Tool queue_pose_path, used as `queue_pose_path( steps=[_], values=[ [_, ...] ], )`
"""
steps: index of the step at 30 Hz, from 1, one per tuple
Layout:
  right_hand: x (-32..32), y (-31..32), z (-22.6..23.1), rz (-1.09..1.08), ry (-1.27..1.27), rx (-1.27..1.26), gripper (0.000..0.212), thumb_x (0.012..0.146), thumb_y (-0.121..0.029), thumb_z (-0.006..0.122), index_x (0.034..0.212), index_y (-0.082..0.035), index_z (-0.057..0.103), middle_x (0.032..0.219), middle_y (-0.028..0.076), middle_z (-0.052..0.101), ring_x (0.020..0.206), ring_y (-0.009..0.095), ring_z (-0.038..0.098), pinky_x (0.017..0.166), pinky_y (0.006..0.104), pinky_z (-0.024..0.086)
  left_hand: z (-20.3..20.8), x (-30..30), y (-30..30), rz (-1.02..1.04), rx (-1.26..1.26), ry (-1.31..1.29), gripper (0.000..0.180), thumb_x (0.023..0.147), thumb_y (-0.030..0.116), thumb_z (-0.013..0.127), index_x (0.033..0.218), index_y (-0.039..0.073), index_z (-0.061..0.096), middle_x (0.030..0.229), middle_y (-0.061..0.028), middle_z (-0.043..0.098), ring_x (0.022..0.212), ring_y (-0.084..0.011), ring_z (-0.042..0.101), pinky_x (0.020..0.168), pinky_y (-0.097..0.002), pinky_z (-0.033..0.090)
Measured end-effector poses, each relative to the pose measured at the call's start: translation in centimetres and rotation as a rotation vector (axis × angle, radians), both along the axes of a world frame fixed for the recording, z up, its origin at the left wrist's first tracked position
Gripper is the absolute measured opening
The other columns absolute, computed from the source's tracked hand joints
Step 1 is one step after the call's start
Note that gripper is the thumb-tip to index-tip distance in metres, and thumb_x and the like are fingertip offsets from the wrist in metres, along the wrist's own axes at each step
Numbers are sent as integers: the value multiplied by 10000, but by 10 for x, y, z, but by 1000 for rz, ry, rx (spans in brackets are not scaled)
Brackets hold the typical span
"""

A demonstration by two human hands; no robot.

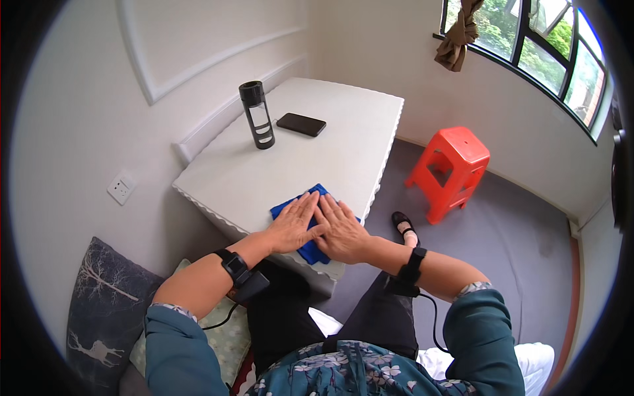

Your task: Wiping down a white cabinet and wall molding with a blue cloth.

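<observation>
A folded blue cloth (312, 253) lies on the white table (231, 181) near its front right corner. Flat on top of the cloth is my left hand (295, 226), fingers stretched forward. Beside it my right hand (341, 232) also presses flat on the cloth, its fingers extended. The two hands meet over the middle of the cloth, thumbs crossing or touching. Much of the cloth is hidden under them; blue edges show in front, at the sides and behind. Neither hand grips anything.
Farther back on the table stand a black-capped bottle (251, 93) and a dark phone (302, 124). A red plastic stool (466, 144) is on the grey floor at right. Cushions (109, 310) lie at lower left. Black cabled devices (236, 268) are strapped to both forearms.
</observation>
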State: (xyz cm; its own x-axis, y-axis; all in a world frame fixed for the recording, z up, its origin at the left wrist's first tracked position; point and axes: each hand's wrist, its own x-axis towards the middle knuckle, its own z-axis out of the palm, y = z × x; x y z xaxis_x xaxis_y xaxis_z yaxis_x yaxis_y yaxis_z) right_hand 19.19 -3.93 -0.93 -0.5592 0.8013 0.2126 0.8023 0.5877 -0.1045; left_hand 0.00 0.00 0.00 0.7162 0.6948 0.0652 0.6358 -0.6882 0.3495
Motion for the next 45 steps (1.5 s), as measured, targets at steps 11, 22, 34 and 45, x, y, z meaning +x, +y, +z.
queue_pose_path(
  steps=[11, 22, 34, 45],
  values=[
    [39, 95, 53, 329, 199, -92, 276, 789, -100, 688, 1061, -56, 692, 1081, 159, 663, 1008, 355, 610, 904, 422, 485, -6, 9, 47, 34, 106, -139, 668, 996, 452, 418, 1491, 22, 287, 1533, -170, 329, 1448, -285, 264, 1177, -410, 208],
    [-6, 312, 49, -622, -103, -75, 1110, 744, -546, 738, 1558, -125, 111, 1534, 221, 285, 1378, 442, 306, 1092, 583, 287, -25, 14, 105, -80, 168, -249, 919, 817, 661, 543, 1440, 0, 396, 1518, -189, 345, 1438, -306, 269, 1171, -418, 195],
    [-44, 352, 66, -586, -24, -257, 950, 636, -460, 790, 1331, 86, 442, 1313, 268, 453, 1279, 395, 409, 1034, 461, 410, -34, 17, 159, -127, 147, -309, 934, 777, 656, 621, 1433, 20, 423, 1515, -169, 351, 1442, -282, 247, 1182, -407, 163],
    [-16, 370, 44, -542, 58, -124, 893, 621, -553, 819, 1195, 66, 529, 1194, 239, 531, 1162, 357, 503, 972, 432, 446, -30, 18, 146, -42, 173, -302, 894, 808, 620, 591, 1446, 22, 406, 1532, -195, 318, 1455, -298, 220, 1185, -425, 140]
  ],
)
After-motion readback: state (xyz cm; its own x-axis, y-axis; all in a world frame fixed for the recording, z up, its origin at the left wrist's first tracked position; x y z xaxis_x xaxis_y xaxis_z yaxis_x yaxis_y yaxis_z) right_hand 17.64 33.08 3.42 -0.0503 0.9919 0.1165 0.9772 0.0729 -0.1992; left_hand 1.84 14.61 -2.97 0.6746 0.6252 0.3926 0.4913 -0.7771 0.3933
